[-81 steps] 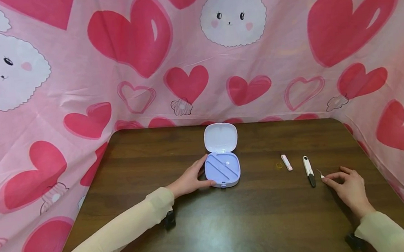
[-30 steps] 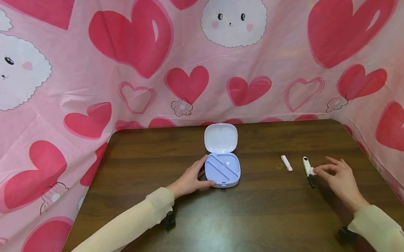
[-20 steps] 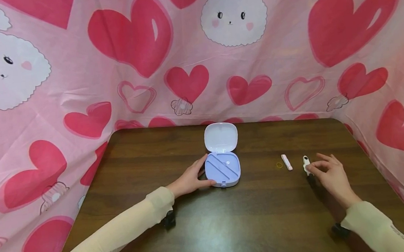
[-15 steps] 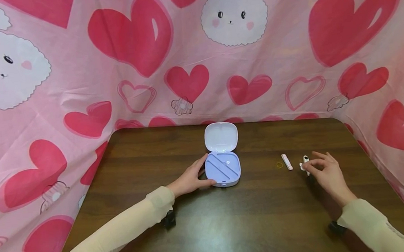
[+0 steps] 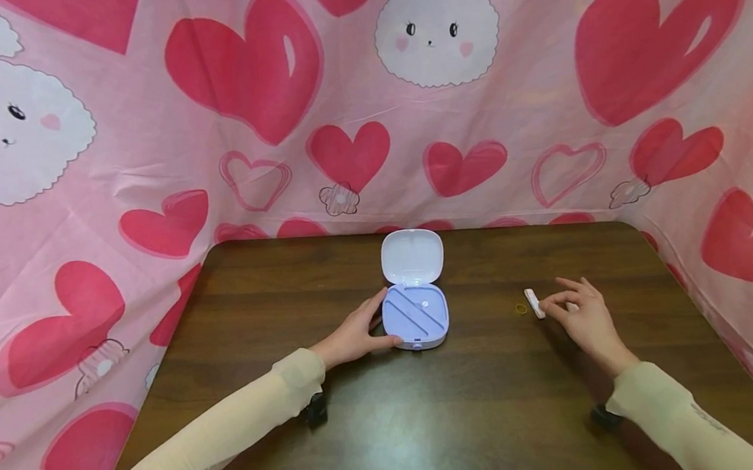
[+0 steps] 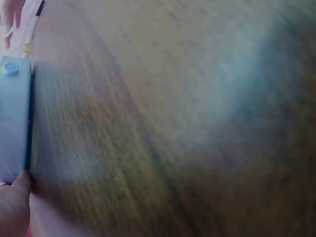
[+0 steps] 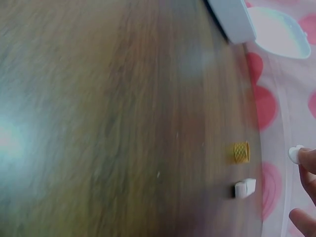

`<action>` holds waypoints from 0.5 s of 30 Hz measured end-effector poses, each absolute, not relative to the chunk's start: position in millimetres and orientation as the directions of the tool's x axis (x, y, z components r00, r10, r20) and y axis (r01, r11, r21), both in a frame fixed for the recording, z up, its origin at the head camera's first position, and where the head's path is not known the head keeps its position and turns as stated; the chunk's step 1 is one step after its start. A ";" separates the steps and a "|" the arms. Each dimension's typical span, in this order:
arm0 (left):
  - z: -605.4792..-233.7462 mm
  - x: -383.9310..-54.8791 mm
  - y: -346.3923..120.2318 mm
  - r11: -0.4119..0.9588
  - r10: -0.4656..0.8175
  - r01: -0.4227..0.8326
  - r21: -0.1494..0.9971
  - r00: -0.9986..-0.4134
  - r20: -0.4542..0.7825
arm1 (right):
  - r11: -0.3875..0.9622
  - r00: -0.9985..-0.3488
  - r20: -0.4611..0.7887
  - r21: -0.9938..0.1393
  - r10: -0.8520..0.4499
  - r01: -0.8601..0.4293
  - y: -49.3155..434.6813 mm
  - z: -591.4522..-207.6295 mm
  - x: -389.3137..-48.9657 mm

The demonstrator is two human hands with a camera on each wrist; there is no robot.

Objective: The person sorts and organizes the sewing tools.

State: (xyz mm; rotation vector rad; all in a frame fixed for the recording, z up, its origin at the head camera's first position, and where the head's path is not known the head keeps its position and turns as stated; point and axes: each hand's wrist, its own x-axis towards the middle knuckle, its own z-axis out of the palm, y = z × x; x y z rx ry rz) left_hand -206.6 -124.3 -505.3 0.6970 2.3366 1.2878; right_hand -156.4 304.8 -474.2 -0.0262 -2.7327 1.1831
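Note:
My left hand (image 5: 357,334) steadies a lilac sewing box (image 5: 395,313), thumb at its front corner and fingers at its left side. The box's lid (image 5: 412,256) stands raised behind a tray split by diagonal dividers. My right hand (image 5: 587,320) is off the table at the right, pinching a small white needle threader (image 7: 294,154) between thumb and forefinger. In the head view those fingertips overlap a slim pink-and-white piece (image 5: 531,298). Left of that piece is a gold, dimpled thimble ring (image 7: 241,152). White-and-black thread snips are mostly hidden behind my right hand.
A brown wooden table (image 5: 396,424) carries everything. Pink cloth (image 5: 346,77) with hearts and rabbits hangs around its back and sides. A black wrist camera (image 5: 605,416) sits under the right sleeve, and another (image 5: 315,410) under the left.
My right hand has picked up the needle threader from the table's right side and carried it leftward, past the snips, to the pink-and-white piece. The left hand and box have stayed put.

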 end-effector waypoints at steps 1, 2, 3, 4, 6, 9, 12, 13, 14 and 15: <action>-505.4 -206.8 -124.2 0.457 0.588 0.238 0.857 -0.804 -0.089 | 0.685 -0.987 0.140 -0.727 0.078 -0.049 302.8 -473.9 -157.4; -505.1 -206.8 -124.2 0.458 0.587 0.239 0.856 -0.805 -0.089 | 0.684 -0.988 0.136 -0.728 0.076 -0.048 300.9 -473.7 -158.3; -505.1 -206.9 -124.0 0.460 0.586 0.240 0.855 -0.805 -0.090 | 0.685 -0.988 0.137 -0.727 0.071 -0.051 298.7 -473.4 -159.2; -504.9 -206.8 -123.8 0.461 0.585 0.242 0.854 -0.806 -0.088 | 0.686 -0.988 0.139 -0.726 0.067 -0.055 296.5 -473.0 -159.9; -504.3 -206.4 -123.7 0.462 0.584 0.244 0.853 -0.807 -0.085 | 0.683 -0.988 0.140 -0.728 0.062 -0.060 292.5 -473.0 -161.5; -503.4 -205.3 -123.8 0.466 0.581 0.242 0.851 -0.809 -0.088 | 0.673 -0.988 0.145 -0.736 0.052 -0.073 286.0 -472.9 -163.8; -503.5 -204.8 -123.8 0.467 0.579 0.239 0.851 -0.811 -0.089 | 0.656 -0.986 0.159 -0.749 0.045 -0.090 279.7 -474.2 -166.8; -503.6 -204.6 -123.9 0.466 0.578 0.240 0.851 -0.811 -0.088 | 0.651 -0.986 0.162 -0.753 0.043 -0.096 277.5 -474.5 -167.8; -503.4 -204.6 -123.7 0.466 0.579 0.241 0.852 -0.811 -0.087 | 0.648 -0.986 0.164 -0.755 0.041 -0.099 275.3 -474.8 -169.0; -503.2 -204.6 -123.5 0.464 0.579 0.241 0.852 -0.811 -0.086 | 0.648 -0.985 0.168 -0.755 0.038 -0.104 273.1 -475.3 -170.3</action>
